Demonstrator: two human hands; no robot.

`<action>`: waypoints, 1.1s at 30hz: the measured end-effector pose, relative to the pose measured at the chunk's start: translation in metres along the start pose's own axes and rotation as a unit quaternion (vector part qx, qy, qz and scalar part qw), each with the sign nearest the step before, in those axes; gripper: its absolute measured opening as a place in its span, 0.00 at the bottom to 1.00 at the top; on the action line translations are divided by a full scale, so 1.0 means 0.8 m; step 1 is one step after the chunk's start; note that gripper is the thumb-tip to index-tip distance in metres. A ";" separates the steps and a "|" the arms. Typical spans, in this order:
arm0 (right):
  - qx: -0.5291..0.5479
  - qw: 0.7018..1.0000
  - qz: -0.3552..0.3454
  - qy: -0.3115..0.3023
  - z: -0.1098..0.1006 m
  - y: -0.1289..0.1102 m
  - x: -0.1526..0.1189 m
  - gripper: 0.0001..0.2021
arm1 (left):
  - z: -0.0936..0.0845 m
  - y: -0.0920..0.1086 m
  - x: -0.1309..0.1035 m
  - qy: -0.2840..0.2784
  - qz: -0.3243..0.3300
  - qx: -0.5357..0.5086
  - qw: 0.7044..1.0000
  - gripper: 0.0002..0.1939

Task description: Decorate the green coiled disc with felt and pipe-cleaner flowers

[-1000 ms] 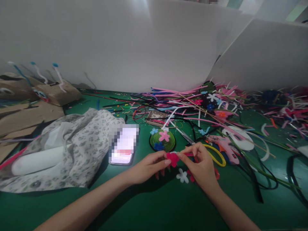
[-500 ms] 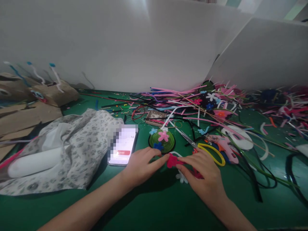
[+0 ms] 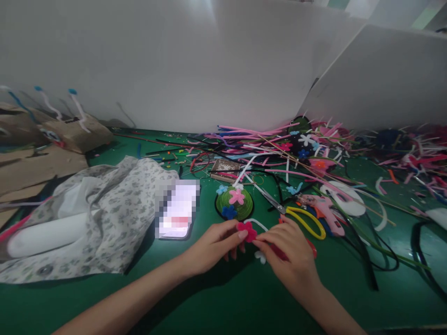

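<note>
The hot-pink flower (image 3: 247, 231) was small, with rounded, soft-looking petals, and sat between both hands just in front of the green dome (image 3: 247, 204). The left hand (image 3: 213, 245) had its grip narrow, thumb and fingers closed on the flower's near-left side. The right hand (image 3: 292, 246) also had a narrow grip, its fingertips pinched together at the flower's lower right edge, seemingly on a petal, though the blur there made that hard to tell.

The dome itself was ridged in coils, edged in black, and carried pink, blue and light-blue flowers. A white strip (image 3: 257, 223) curved in front of it, and a partly hidden white flower (image 3: 260, 257) lay nearer the person. To the dome's right were scissors (image 3: 279, 208) with a yellow handle, open at the blades, and farther right a pink glue gun (image 3: 327, 215) and a white disc (image 3: 345, 199).

The worktop (image 3: 195, 302) was glossy green. Left of the dome lay a phone (image 3: 179, 204), its screen lit, beside a patterned cloth (image 3: 122, 197); beyond the cloth stood brown cardboard shapes (image 3: 78, 135). Behind the dome spread a tangle of colored strips (image 3: 244, 135), and past it rose a plain grey-white panel (image 3: 157, 60), dimly lit.
</note>
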State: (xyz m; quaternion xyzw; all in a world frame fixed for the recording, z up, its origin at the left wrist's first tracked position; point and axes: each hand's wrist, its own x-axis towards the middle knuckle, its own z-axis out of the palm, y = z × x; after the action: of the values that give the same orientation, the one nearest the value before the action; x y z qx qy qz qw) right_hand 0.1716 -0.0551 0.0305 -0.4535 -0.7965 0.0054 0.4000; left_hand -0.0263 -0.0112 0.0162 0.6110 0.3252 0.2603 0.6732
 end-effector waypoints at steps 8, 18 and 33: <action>-0.131 0.980 -0.146 -0.023 -0.010 -0.002 0.000 0.04 | -0.009 -0.009 0.003 -0.050 -0.022 0.017 0.998 0.17; -0.174 0.957 -0.228 -0.028 -0.002 -0.010 -0.008 0.04 | -0.006 -0.007 0.002 -0.049 -0.019 0.089 0.995 0.18; 0.147 0.983 0.041 -0.101 0.005 -0.008 0.002 0.07 | -0.022 0.009 -0.006 -0.263 -0.090 0.015 0.961 0.14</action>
State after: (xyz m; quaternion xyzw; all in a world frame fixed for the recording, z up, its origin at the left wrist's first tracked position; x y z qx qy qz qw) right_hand 0.1639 -0.0567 0.0311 -0.4195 -0.8038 0.1844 0.3793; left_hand -0.0427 -0.0025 0.0231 0.6359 0.1942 0.0243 0.7465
